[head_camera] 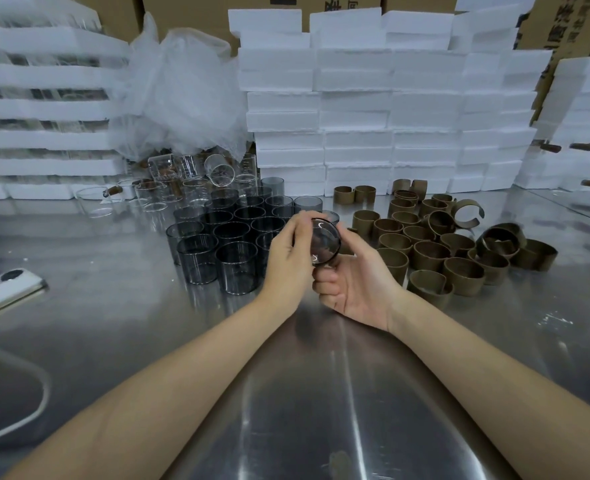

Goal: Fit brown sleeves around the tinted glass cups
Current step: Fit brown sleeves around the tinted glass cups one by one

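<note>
Steel table (321, 393), bare up close. Both hands grip one tinted cup (325, 242) tilted on its side above it: left hand (288, 261) at the rim, right hand (354, 289) cupping beneath (no sleeve visibly on it). Advice: steady the glass, slide a band squarely. Beyond, tinted cups (233, 237) stand empty left; brown sleeves (435, 251) clustered right.

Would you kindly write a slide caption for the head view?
Both hands, left hand and right hand, hold one tinted glass cup between grouped tinted cups and brown sleeves.
</note>
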The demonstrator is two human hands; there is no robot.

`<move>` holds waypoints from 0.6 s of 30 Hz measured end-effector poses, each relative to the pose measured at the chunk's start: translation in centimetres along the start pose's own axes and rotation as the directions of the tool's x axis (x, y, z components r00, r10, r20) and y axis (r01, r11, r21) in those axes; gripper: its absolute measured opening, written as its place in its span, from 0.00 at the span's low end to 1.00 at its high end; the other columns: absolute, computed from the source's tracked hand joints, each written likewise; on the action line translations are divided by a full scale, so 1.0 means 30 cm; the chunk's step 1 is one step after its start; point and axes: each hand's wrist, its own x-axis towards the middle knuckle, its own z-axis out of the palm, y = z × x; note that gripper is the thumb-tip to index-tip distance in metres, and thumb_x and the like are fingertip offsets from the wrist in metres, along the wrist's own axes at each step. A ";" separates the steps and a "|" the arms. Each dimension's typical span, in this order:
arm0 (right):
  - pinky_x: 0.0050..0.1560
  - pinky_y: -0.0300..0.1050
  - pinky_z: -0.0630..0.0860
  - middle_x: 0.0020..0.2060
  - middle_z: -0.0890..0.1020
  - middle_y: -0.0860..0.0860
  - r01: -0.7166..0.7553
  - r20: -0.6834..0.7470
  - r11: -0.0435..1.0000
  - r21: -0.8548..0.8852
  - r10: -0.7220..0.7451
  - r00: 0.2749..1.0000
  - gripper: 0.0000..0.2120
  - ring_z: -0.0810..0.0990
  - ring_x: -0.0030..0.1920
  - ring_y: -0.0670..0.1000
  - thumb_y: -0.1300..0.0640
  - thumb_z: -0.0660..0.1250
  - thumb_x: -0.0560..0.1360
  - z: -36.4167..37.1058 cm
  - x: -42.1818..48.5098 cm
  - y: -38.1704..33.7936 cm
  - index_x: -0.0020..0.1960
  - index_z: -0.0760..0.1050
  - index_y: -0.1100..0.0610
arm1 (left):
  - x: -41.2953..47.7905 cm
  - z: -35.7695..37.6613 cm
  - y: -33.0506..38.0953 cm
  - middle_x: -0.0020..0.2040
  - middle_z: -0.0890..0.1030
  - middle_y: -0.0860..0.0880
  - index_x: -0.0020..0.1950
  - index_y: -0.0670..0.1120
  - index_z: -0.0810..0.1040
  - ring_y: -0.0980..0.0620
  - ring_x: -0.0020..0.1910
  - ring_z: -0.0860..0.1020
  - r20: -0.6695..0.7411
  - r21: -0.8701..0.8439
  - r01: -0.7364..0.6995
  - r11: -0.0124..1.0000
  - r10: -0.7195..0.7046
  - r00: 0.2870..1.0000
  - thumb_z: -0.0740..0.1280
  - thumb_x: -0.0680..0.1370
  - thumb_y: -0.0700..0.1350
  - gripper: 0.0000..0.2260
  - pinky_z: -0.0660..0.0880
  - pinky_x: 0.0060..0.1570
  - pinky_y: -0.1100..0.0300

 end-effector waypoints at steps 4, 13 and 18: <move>0.38 0.47 0.67 0.38 0.79 0.52 0.065 -0.087 0.994 -0.083 -0.073 0.994 0.26 0.74 0.37 0.50 0.35 0.53 0.79 0.015 0.005 0.019 0.50 0.76 0.55 | -0.007 -0.001 0.000 0.49 0.84 0.49 0.57 0.41 0.81 0.52 0.50 0.83 -0.030 -0.001 -0.012 1.000 0.012 0.999 0.49 0.85 0.51 0.23 0.79 0.54 0.55; 0.47 0.48 0.78 0.48 0.78 0.52 0.249 -0.373 0.759 -0.601 -0.542 0.753 0.13 0.78 0.47 0.53 0.66 0.64 0.78 0.010 -0.016 0.006 0.60 0.69 0.56 | -0.034 0.008 -0.017 0.69 0.76 0.45 0.66 0.39 0.77 0.50 0.74 0.67 0.323 0.372 -0.512 0.774 0.409 0.853 0.56 0.82 0.36 0.15 0.57 0.77 0.51; 0.53 0.50 0.73 0.50 0.75 0.53 0.073 -0.305 0.462 -0.884 -0.686 0.661 0.15 0.74 0.50 0.51 0.67 0.56 0.80 0.015 -0.018 0.014 0.67 0.67 0.64 | -0.052 0.023 -0.003 0.77 0.65 0.48 0.76 0.43 0.66 0.50 0.78 0.57 0.414 0.667 -0.542 0.512 0.351 0.840 0.51 0.83 0.47 0.22 0.55 0.77 0.49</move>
